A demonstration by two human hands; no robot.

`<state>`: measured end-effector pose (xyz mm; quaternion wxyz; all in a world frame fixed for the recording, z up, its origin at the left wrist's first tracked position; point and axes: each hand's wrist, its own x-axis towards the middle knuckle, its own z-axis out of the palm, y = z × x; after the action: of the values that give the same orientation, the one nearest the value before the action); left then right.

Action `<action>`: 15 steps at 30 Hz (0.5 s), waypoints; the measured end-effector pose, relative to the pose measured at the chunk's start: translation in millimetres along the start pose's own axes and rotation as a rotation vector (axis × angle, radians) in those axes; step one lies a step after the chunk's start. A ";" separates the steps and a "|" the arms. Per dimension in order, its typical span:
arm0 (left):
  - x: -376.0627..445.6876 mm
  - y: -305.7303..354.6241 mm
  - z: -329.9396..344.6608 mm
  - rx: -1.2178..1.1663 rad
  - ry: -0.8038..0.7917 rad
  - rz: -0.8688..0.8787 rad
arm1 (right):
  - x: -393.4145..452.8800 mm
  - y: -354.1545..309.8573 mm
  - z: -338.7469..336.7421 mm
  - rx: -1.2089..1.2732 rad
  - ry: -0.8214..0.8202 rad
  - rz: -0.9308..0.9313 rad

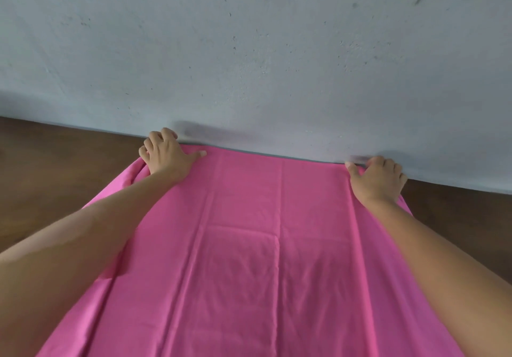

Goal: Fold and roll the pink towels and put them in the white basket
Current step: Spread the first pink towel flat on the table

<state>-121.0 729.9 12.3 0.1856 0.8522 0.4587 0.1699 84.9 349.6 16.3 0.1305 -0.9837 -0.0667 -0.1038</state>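
place: plain room, likely home | cues: grey wall [249, 52]; brown wooden surface [55, 168]

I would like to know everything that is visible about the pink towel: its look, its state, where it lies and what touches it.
The pink towel is a large, thin, smooth-looking cloth, bright pink, spread flat on a brown wooden surface. Straight fold creases cross it lengthwise and sideways. Its far edge lies along the foot of a grey wall; its near end runs out of view. The far left corner is bunched up. The left hand and the right hand rest on the far corners, fingers curled at the edge.
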 end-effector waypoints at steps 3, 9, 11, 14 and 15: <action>-22.0 -16.9 -21.5 -0.028 -0.013 0.080 | -19.6 -8.1 -14.3 0.030 -0.039 -0.062; -74.2 -70.1 -71.4 -0.046 -0.030 0.221 | -88.2 -37.8 -39.1 0.155 -0.100 -0.291; -93.0 -89.2 -87.4 -0.038 -0.044 0.235 | -114.4 -50.2 -43.7 0.201 -0.143 -0.353; -121.8 -123.3 -109.4 -0.047 -0.043 0.252 | -153.2 -68.7 -48.0 0.259 -0.208 -0.457; -131.0 -134.9 -115.3 -0.057 -0.042 0.257 | -165.3 -74.7 -49.1 0.268 -0.228 -0.490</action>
<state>-339.4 706.5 33.7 0.1961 0.9016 0.3369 0.1875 -96.4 390.5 44.2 0.2221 -0.9177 -0.3293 -0.0115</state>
